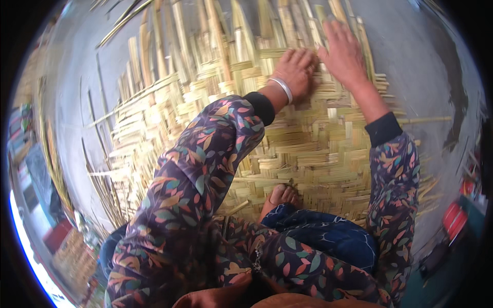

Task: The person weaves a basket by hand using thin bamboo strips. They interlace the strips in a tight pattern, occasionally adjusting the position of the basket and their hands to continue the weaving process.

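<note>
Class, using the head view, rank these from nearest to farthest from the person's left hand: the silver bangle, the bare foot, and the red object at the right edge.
From the left hand on the woven bamboo mat:
1. Silver bangle, on its own wrist.
2. Bare foot, lower down on the mat.
3. Red object, far right, off the mat.

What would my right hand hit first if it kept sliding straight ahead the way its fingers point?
Most likely the loose upright bamboo strips beyond the woven mat; the right hand already rests flat on them.
</note>
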Action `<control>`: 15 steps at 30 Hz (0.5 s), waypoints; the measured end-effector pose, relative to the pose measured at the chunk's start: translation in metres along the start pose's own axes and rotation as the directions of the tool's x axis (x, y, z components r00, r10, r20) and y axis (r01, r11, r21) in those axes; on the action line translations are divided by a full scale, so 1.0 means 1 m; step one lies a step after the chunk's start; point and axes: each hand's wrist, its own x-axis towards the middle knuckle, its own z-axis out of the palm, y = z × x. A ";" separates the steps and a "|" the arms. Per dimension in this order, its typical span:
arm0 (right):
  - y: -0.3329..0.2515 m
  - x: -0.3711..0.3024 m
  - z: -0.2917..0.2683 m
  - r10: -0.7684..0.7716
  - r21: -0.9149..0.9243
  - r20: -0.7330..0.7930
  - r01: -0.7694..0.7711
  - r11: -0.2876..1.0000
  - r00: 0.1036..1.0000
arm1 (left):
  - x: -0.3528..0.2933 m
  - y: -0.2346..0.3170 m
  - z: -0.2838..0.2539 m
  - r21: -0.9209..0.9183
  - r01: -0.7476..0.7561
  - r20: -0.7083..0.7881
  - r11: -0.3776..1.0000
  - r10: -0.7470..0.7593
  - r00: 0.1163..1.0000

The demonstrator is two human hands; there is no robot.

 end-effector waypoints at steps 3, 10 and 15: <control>-0.039 -0.022 0.029 -0.207 0.035 -0.001 0.207 0.978 0.978 | -0.036 0.003 -0.043 -0.057 -0.122 0.330 0.991 0.134 0.934; -0.095 -0.031 0.032 -0.313 0.032 0.291 0.318 0.948 0.904 | -0.186 -0.123 -0.155 -0.153 -0.387 0.526 0.909 0.406 0.747; -0.115 -0.033 0.012 -0.234 -0.059 0.403 0.281 0.958 0.885 | -0.273 -0.206 -0.187 -0.126 0.465 0.471 0.876 -0.360 0.805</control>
